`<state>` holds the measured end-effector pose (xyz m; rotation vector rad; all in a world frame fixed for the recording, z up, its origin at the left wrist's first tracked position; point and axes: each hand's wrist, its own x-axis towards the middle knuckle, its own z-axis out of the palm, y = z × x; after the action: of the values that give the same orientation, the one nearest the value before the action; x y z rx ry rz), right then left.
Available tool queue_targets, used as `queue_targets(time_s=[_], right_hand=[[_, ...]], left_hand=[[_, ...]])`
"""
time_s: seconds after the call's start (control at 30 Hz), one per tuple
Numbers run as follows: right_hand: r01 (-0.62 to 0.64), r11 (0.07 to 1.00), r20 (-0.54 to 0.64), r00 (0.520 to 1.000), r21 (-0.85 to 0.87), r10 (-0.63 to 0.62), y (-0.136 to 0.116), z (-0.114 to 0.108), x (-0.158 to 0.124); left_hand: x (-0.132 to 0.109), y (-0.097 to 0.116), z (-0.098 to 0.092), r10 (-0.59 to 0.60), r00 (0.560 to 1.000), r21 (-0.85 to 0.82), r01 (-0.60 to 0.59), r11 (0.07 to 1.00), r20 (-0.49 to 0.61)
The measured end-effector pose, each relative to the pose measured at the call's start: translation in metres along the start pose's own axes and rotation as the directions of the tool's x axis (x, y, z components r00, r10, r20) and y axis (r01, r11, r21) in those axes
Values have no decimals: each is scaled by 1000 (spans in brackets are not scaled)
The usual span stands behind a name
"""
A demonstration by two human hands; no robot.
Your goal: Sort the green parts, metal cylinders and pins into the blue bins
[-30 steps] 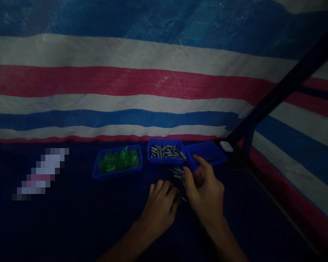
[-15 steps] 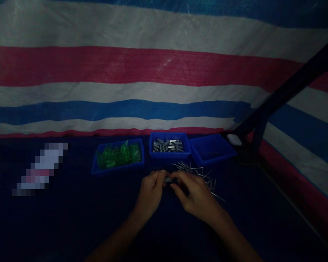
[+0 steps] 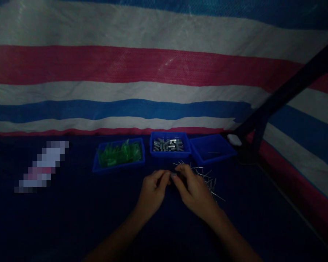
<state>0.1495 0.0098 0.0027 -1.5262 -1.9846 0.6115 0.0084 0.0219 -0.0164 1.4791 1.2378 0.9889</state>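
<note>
Both hands meet over the dark blue table, fingertips close together. Between them shows a small grey metal cylinder (image 3: pixel 173 175), mostly hidden by the fingers. My left hand (image 3: pixel 152 191) pinches its left end with thumb and forefinger. On the other side, my right hand (image 3: pixel 195 191) has its thumb and fingertips closed on the right end. Just beyond and partly under the right hand lies a loose pile of thin metal rods (image 3: pixel 207 175). Behind the hands, a blue bin (image 3: pixel 171 155) holds many similar short metal cylinders.
To the left stands a blue bin (image 3: pixel 118 169) of green plastic pieces. At the right, another blue bin (image 3: pixel 213 159) has a thin rod in it. A white object (image 3: pixel 234 139) sits beside a dark slanted frame post (image 3: pixel 287 89). Striped sheeting (image 3: pixel 153 65) hangs behind.
My right hand has shifted slightly left and turned, its thumb now up against the cylinder. Less of the cylinder shows between the fingers. The bins and rods stay put.
</note>
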Motion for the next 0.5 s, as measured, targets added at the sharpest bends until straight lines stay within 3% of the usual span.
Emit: queue_targets(time_s=[0.13,0.23,0.3,0.4,0.43,0.47,0.5], right_hand=[[93,995,30,995,-23,-92,-3,-3,0],[167,983,-150,973,-75,-176,-5,-8,-6],[218,967,-384,889,-130,-251,-5,-13,-13],[250,941,-717,611,-229,-336,-6,-20,-18],[235,940,-755,560,-248,-340,-5,-22,-17],[204,945,-755,568,-256,-327,-5,-24,-13],[159,954,-714,634,-256,-297,-3,-25,-8]], left_hand=[[1,-1,-1,-33,999,15,33,999,-4],[-3,0,0,51,996,107,-58,993,74],[-6,2,4,140,974,240,-181,954,178],[-9,3,14,179,946,496,-296,816,269],[-10,3,18,171,946,568,-303,766,274],[-10,2,21,161,947,622,-305,721,278],[-10,2,22,154,946,655,-309,689,284]])
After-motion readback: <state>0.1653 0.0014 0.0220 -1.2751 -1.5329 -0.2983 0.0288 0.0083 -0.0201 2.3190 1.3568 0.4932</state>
